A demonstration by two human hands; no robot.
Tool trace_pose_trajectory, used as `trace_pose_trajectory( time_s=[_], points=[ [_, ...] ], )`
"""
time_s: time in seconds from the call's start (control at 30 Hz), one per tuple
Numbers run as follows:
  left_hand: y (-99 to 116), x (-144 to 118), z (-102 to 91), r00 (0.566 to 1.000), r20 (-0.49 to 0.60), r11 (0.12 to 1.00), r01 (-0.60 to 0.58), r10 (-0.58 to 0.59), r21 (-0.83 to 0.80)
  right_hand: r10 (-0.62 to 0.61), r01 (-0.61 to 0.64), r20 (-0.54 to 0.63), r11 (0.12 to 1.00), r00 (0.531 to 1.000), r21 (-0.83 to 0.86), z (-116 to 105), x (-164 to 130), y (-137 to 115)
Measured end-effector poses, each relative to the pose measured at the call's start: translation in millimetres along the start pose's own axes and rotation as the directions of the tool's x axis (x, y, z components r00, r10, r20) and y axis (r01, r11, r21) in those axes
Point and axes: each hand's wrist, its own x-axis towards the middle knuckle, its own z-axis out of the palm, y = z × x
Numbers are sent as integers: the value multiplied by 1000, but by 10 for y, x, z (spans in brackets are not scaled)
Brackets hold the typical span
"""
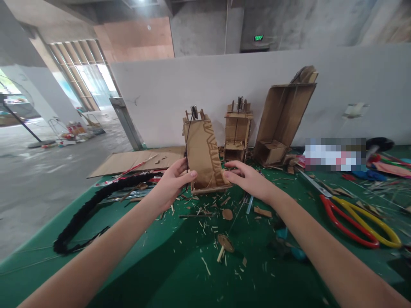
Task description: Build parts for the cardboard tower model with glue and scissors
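Cardboard model (pixel 205 158) upright at frame centre on green tabletop (pixel 180 265); we grip it, left hand (pixel 171 184) and right hand (pixel 247 177) on its sides. Behind, tall open box (pixel 282 115) leaning on wall, smaller box (pixel 271 152) inside. Scissors (pixel 356 216) lower right.

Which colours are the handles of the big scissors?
Scissors: one handle red, one yellow; head view.

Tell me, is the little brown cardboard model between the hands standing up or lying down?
Standing up. The brown cardboard model rises upright from the green table.
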Motion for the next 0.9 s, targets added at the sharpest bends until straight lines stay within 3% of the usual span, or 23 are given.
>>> trace_pose_trajectory(
  time_s=[0.13,0.23,0.3,0.37,0.47,0.63,0.73,0.9],
  points=[
    [76,34,88,989,-69,989,129,-134,-77,36,-39,-42,996,998,-77,-19,-4,-94],
    [92,108,136,954,-175,968,229,-244,-101,50,-70,-192,993,980,-96,5,3,-141],
    [83,172,167,927,-233,954,269,-294,-133,-46,-16,-341,984,939,-178,26,-9,-181],
    [67,232,209,896,-276,935,308,-348,-177,-234,78,-419,931,878,-356,47,-38,-232],
    [39,282,304,847,-325,900,344,-421,-268,-422,160,-368,808,828,-566,98,-88,-306],
    [19,257,474,835,-331,864,291,-439,-411,-449,196,-260,744,855,-639,205,-105,-328],
    [28,207,523,814,-346,843,289,-466,-454,-473,219,-258,737,842,-639,208,-96,-326],
    [29,123,528,822,-326,840,297,-467,-454,-476,282,-212,764,853,-580,135,-115,-408]
  ],
)
